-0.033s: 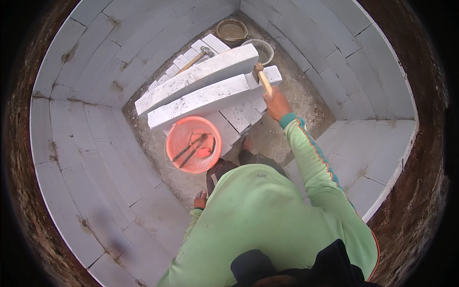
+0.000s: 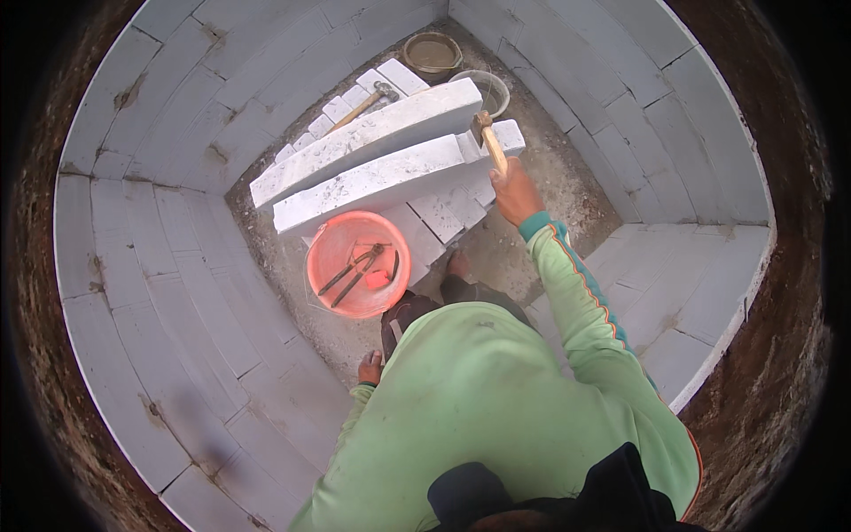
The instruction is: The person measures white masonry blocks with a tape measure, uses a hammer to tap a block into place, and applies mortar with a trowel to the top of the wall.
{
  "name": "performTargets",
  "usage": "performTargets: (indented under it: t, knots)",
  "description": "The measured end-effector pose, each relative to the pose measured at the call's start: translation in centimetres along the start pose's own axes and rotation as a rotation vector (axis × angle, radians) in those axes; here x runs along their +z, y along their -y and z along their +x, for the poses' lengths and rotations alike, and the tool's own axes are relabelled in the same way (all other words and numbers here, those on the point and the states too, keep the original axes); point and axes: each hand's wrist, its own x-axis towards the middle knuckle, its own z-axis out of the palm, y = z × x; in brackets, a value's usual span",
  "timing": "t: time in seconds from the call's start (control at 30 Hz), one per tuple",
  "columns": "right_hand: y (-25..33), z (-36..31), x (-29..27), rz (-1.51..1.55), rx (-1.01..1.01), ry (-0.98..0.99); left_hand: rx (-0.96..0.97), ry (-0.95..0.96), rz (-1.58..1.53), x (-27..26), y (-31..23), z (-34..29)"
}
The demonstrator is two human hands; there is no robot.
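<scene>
My right hand point(image 2: 516, 192) is closed around the wooden handle of a small hatchet point(image 2: 493, 146). Its dark metal head is at a notch near the right end of a long white block point(image 2: 381, 180), close to the cut. A second long white block point(image 2: 372, 133) lies behind it, almost parallel, with grit on top. My left hand point(image 2: 370, 366) hangs low at my left side near the wall; it seems to hold nothing, its visible fingers apart. An orange bucket point(image 2: 401, 232) stands in front of the blocks, with pincers point(image 2: 355, 273) inside.
Under the long blocks lie several smaller white blocks point(image 2: 432, 219). Behind them rests a wooden-handled hammer point(image 2: 365, 105). A round basin of grey slurry point(image 2: 433, 53) and a pale tub point(image 2: 501, 97) stand at the far corner. Grey block walls point(image 2: 620, 115) enclose the dusty floor point(image 2: 581, 191).
</scene>
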Motion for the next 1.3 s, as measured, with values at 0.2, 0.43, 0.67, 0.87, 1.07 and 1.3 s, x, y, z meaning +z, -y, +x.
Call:
performTargets:
  t: [0.2,0.43,0.67,0.87,1.07,1.3]
  knots:
    - [-1.0,-0.4,1.7,-0.044,0.06,-0.012,0.083,0.005,0.032,2.1,5.3,1.8]
    - [-2.1,-0.9,-2.9,0.38,0.309,0.372,0.231,0.193,0.223,-0.5,3.0,0.8]
    - [-3.2,1.3,-3.2,-0.191,0.008,-0.055,0.465,0.087,0.482,-10.0,-23.4,-5.0]
    - [-4.9,-3.3,-4.9,-0.055,-0.111,0.19,1.027,-0.138,0.38,-9.0,-40.0,0.7]
    - [-13.3,-9.9,-2.6,0.169,0.153,0.123,1.162,-0.308,0.835,-2.5,-53.8,9.6]
    - [-17.1,-15.7,-3.2,0.342,0.43,0.031,0.945,-0.627,1.212,5.9,-53.0,9.4]
